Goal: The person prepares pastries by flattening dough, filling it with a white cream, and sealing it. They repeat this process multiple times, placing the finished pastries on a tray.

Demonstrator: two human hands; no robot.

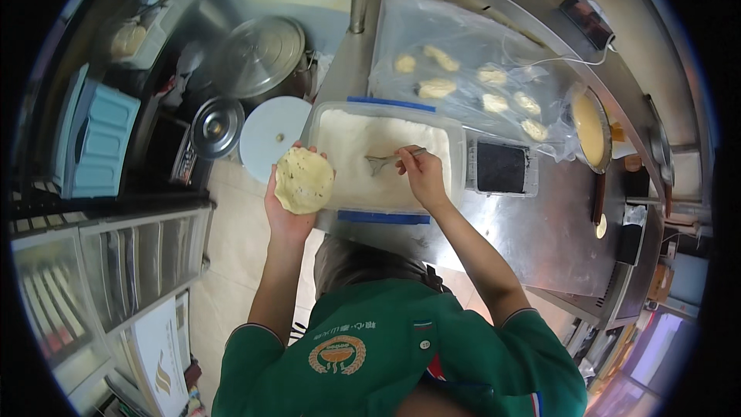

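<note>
My left hand (287,212) holds a flattened round of pale dough (304,180) on its palm, just left of a clear plastic tub (457,156) filled with a white filling. My right hand (423,172) reaches into the tub and grips a metal spoon (384,161), whose bowl rests in the white filling. The tub stands on a steel counter (532,232) with blue tape strips along its near and far rims.
A plastic sheet (409,31) with several dough pieces lies behind the tub. A small container with dark contents (502,167) sits to its right, then a bowl of yellow liquid (590,128). Steel pots with lids (262,54) and a white bucket lid (272,135) stand left.
</note>
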